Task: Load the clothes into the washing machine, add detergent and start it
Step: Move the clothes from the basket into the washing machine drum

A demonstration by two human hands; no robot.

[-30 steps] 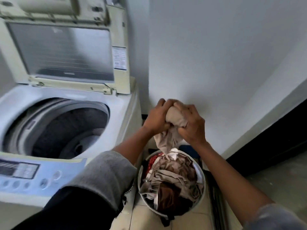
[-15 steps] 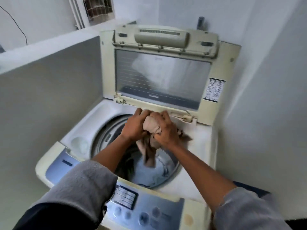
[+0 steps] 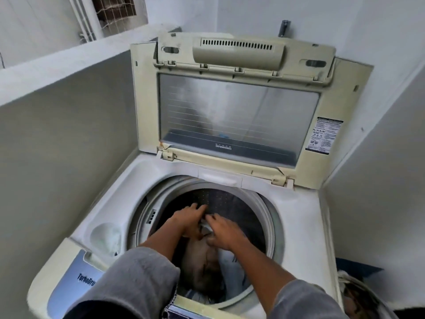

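A white top-loading washing machine fills the view, its lid raised upright at the back. Both my hands reach down through the drum opening. My left hand has its fingers spread, nothing in it. My right hand is beside it, fingers apart and blurred. Below them a beige garment lies in the drum on top of light clothes. A blue control panel runs along the front edge, partly hidden by my grey sleeves.
A grey low wall stands close on the left and a white wall on the right. The laundry basket with dark clothes sits at the bottom right, beside a blue item. A metal tap sticks out behind the lid.
My hands carried the beige garment from the basket over to the machine, lowered into the drum and let go of it. My view swung left to centre on the washer.
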